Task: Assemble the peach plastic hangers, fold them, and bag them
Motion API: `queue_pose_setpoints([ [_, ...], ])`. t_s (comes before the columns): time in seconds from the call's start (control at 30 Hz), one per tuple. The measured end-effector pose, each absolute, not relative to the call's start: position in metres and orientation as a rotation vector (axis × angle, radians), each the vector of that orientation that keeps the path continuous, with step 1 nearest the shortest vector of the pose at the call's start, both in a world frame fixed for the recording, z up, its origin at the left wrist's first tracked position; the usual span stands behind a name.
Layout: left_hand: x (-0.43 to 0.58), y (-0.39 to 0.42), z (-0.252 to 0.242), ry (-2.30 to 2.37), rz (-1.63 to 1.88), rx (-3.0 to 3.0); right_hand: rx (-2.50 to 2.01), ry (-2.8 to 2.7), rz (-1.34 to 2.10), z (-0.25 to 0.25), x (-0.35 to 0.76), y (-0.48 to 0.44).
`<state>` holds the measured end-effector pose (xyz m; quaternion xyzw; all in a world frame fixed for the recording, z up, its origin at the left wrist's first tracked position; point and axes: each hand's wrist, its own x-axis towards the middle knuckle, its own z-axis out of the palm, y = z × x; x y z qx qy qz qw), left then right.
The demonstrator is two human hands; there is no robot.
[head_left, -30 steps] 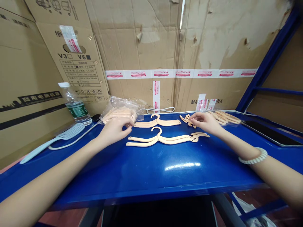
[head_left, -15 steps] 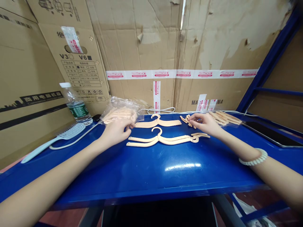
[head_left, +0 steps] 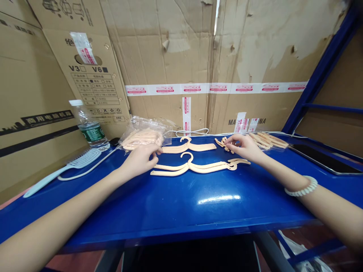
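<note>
Two light peach plastic clothes hangers lie on the blue table: a rear hanger (head_left: 200, 147) and a front hanger (head_left: 210, 167). At the front hanger's right end are a loose hook and a short arm piece. My left hand (head_left: 141, 158) is at the rear hanger's left end, fingers curled in, and whatever they hold is hidden. My right hand (head_left: 244, 146) reaches into a small pile of hook pieces (head_left: 220, 142), thumb and forefinger closing on one of them. A clear bag (head_left: 141, 136) of peach hanger parts lies behind my left hand.
More peach strips (head_left: 270, 140) lie behind my right hand, beside a dark tablet (head_left: 326, 158). On the left stand a water bottle (head_left: 93, 132) and a pale blue hairbrush (head_left: 82, 158). A white cable (head_left: 195, 132) runs along the cardboard wall (head_left: 176, 60).
The whole view has shifted slightly. My left hand has come a little nearer and now covers the front hanger's upper left tip. My right hand stays at the hook pile.
</note>
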<state>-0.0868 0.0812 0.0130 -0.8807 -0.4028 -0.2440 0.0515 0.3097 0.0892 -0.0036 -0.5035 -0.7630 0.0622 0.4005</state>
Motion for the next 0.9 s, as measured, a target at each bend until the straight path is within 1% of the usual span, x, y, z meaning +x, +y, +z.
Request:
queue_pose_setpoints([
  [0.17, -0.086, 0.084, 0.009, -1.125, -0.777, -2.762, -1.294, -1.937, 0.174, -0.004, 0.312, 0.091],
  [0.43, -0.088, 0.105, -0.005, -1.162, -0.834, -2.855, -1.322, -1.986, 0.139, -0.007, 0.309, 0.095],
  [0.57, -0.09, 0.115, -0.01, -1.091, -0.771, -2.811, -1.368, -1.999, 0.117, -0.003, 0.312, 0.098],
  [0.9, -0.087, 0.124, -0.014, -1.065, -0.649, -2.767, -1.476, -2.227, -0.131, 0.012, 0.341, 0.112],
])
